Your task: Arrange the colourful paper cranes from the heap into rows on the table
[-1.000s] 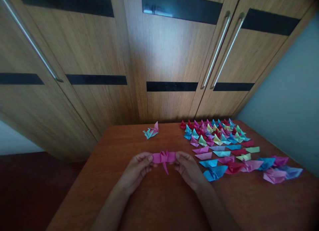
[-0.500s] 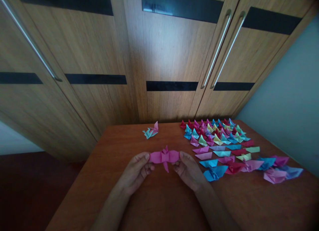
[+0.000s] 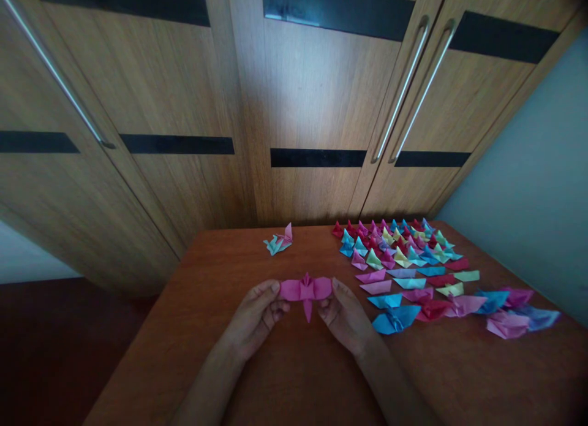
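Note:
A pink folded paper bird (image 3: 307,289) is stretched between my two hands, above the brown table (image 3: 184,328). My left hand (image 3: 257,315) pinches the tip of its left wing, and my right hand (image 3: 346,315) pinches the right wing tip. Both wings are spread flat, with one point sticking up at the middle and another hanging down. Beyond my hands, a light blue and pink folded piece (image 3: 278,242) lies near the table's back edge.
Rows of small colourful paper pieces (image 3: 399,245) cover the back right of the table. Nearer lie flat folded strips (image 3: 408,283) and larger folded pieces, one of them blue (image 3: 395,319). Wooden cabinet doors (image 3: 312,95) stand behind the table.
The pink bird has shifted slightly right and down with my left hand, and its lower point now hangs straighter. My right hand has barely moved.

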